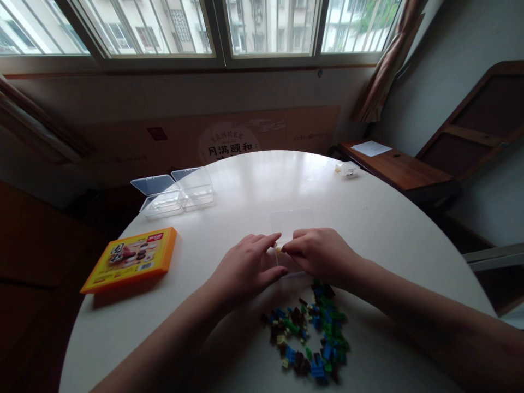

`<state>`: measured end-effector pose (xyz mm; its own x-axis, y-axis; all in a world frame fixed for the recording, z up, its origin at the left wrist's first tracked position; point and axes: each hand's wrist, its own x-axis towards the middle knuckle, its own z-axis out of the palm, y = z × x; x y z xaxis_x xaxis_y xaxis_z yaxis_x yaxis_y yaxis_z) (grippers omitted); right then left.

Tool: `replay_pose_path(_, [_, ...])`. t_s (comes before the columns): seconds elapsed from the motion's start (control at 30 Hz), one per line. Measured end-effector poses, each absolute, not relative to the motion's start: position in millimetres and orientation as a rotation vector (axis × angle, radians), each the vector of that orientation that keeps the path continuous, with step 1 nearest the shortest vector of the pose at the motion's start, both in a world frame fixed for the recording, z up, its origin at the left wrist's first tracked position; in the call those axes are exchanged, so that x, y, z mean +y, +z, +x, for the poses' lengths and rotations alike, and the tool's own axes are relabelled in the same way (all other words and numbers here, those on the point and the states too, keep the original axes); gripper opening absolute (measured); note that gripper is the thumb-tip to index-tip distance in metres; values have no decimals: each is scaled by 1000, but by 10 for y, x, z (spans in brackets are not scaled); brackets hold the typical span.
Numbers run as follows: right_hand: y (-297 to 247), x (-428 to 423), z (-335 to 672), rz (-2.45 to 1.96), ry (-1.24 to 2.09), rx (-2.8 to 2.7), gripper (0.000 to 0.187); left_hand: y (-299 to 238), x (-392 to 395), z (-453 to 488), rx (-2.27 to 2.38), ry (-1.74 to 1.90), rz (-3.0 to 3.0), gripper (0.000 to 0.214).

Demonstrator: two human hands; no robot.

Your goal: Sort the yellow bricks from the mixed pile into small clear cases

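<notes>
A clear plastic box (291, 219) lies before me with its lid raised at the back. My right hand (321, 252) is over the box, thumb and fingertips closed on a small pale yellow brick (279, 249). At the box's left side, my left hand (251, 266) curves with thumb and fingers apart, holding nothing that I can see. Nearer to me, a loose pile of small building bricks (317, 367) in blue, green, brown and pale yellow is spread on the table. My hands hide much of the box.
The round white table (249, 196) holds an orange and yellow game box (133, 256) on the left. Two open clear boxes (180, 197) stand behind it. A small crumpled plastic bag (347, 170) lies at the far right. Beyond the edge stands a wooden desk (403, 166).
</notes>
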<state>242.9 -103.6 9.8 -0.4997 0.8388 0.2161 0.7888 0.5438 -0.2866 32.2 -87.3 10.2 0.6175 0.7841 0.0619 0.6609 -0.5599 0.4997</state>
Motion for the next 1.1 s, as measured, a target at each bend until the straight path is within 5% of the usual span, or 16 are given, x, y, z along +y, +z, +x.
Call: replay_pose_path(1.1, [132,-1050,2449,-1333,195,-2468,20,110,-876,323,1108,390,2420,48])
